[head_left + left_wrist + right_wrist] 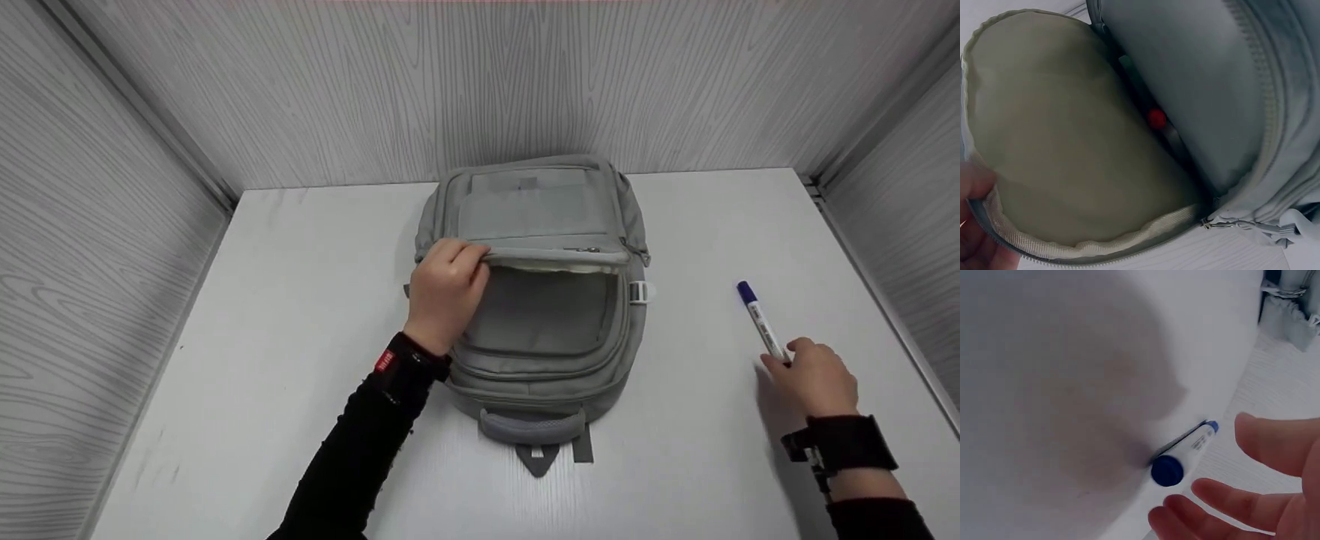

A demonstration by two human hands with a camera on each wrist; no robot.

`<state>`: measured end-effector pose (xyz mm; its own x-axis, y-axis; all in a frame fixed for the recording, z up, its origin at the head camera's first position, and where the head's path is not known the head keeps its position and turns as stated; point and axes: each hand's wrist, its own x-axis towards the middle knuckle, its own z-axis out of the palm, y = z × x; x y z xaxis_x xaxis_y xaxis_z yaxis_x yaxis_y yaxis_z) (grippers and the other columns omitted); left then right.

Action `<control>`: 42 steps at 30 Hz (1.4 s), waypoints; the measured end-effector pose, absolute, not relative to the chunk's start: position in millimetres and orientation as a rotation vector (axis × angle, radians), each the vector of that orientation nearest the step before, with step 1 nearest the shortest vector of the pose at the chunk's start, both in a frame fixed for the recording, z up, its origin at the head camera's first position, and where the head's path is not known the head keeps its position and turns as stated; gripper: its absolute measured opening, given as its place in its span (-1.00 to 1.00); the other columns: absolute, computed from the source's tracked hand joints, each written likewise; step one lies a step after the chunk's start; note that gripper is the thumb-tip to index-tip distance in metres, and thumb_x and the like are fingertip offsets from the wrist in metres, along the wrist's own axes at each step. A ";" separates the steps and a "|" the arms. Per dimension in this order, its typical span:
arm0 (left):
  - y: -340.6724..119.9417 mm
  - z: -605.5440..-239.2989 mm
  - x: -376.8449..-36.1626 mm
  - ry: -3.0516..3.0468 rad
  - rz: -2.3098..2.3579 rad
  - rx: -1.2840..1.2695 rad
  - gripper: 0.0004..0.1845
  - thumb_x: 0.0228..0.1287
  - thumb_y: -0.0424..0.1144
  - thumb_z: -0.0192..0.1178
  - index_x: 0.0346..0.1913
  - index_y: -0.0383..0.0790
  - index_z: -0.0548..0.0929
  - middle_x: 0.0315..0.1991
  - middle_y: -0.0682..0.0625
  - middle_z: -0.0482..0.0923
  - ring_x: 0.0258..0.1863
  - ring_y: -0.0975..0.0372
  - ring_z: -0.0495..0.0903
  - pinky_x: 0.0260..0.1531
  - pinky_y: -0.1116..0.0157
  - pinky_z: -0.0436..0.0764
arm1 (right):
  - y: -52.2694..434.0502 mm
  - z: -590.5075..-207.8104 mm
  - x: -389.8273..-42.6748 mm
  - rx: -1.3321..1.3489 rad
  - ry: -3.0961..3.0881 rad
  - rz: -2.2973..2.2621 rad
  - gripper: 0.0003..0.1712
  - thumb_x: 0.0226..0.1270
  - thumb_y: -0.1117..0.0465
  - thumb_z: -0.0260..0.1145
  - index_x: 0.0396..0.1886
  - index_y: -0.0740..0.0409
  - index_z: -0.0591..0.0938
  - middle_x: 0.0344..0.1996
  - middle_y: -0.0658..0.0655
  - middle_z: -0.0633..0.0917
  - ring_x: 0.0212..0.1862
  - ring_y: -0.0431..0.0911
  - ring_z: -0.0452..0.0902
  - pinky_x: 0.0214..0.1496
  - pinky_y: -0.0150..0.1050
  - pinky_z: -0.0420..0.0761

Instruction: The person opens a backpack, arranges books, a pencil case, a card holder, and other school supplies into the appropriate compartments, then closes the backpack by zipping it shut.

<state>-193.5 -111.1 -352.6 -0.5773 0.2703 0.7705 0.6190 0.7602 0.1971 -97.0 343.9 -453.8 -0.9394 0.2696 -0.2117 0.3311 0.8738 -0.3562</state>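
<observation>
White table [300, 360] boxed in by grey wood-grain walls, with my grey backpack [536, 300] lying flat in the middle. My left hand [444, 294] pinches the edge of the front pocket flap and holds it up, so the pocket gapes open; something small and red [1156, 118] sits deep inside. Well to the right lies a blue-capped marker [760, 319], and my right hand [814, 379] is at its near end, fingers loose and spread, not gripping it.
</observation>
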 end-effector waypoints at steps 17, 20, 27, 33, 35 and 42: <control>-110.7 -353.6 -192.7 -2.200 -0.666 -0.636 -0.90 0.22 -0.46 0.24 -0.25 -0.33 0.73 -0.38 -0.12 0.63 -0.31 0.09 0.61 -0.23 0.22 0.64 | 267.4 -397.6 -76.5 0.149 2.927 -0.835 -0.73 0.40 0.20 0.21 -0.32 0.37 0.64 -0.58 0.10 0.60 -0.55 -0.17 0.36 -0.55 -0.33 0.33; -110.7 -353.0 -192.9 -2.196 -0.674 -0.633 -0.90 0.21 -0.46 0.25 -0.25 -0.33 0.73 -0.37 -0.13 0.64 -0.30 0.09 0.62 -0.22 0.22 0.64 | 231.7 -376.8 -72.0 0.016 2.930 -0.889 -0.81 0.38 0.22 0.26 -0.31 0.28 0.68 -0.58 0.04 0.59 -0.55 -0.23 0.33 -0.54 -0.37 0.32; -109.4 -352.1 -193.8 -2.197 -0.662 -0.632 -0.91 0.20 -0.46 0.26 -0.26 -0.32 0.74 -0.37 -0.12 0.65 -0.30 0.09 0.63 -0.21 0.23 0.64 | 165.4 -370.8 -100.4 -0.207 3.000 -0.956 -0.87 0.30 0.31 0.27 -0.45 0.26 0.63 -0.66 0.01 0.53 -0.59 -0.23 0.30 -0.53 -0.38 0.30; -108.7 -352.4 -194.3 -2.223 -0.674 -0.641 -0.90 0.19 -0.45 0.26 -0.25 -0.32 0.74 -0.36 -0.10 0.67 -0.28 0.10 0.64 -0.18 0.24 0.64 | 136.2 -383.9 -152.6 -0.139 2.923 -1.135 -0.80 0.23 0.31 0.26 -0.58 0.29 0.60 -0.67 0.07 0.57 -0.62 -0.21 0.35 -0.53 -0.31 0.37; -108.2 -352.0 -193.9 -2.228 -0.676 -0.643 -0.89 0.20 -0.45 0.26 -0.25 -0.31 0.74 -0.36 -0.10 0.67 -0.29 0.10 0.64 -0.18 0.24 0.64 | 129.8 -388.4 -166.3 -0.046 2.854 -1.260 -0.79 0.24 0.28 0.29 -0.54 0.31 0.63 -0.68 0.02 0.59 -0.63 -0.26 0.37 -0.52 -0.35 0.40; -109.7 -349.7 -191.6 -2.249 -0.705 -0.641 -0.89 0.26 -0.44 0.24 -0.22 -0.30 0.74 -0.34 -0.12 0.65 -0.27 0.11 0.63 -0.20 0.24 0.63 | 104.0 -390.9 -188.1 0.316 2.111 -2.172 -0.91 0.37 0.39 0.22 -0.22 0.33 0.49 -0.64 -0.07 0.60 -0.58 -0.25 0.54 -0.46 -0.38 0.58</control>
<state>-191.6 -109.7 -349.7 -0.6441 0.2407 0.7261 0.6120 0.7315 0.3004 -188.1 104.0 -390.9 -0.9738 0.0748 -0.2146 0.2124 -0.0368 -0.9765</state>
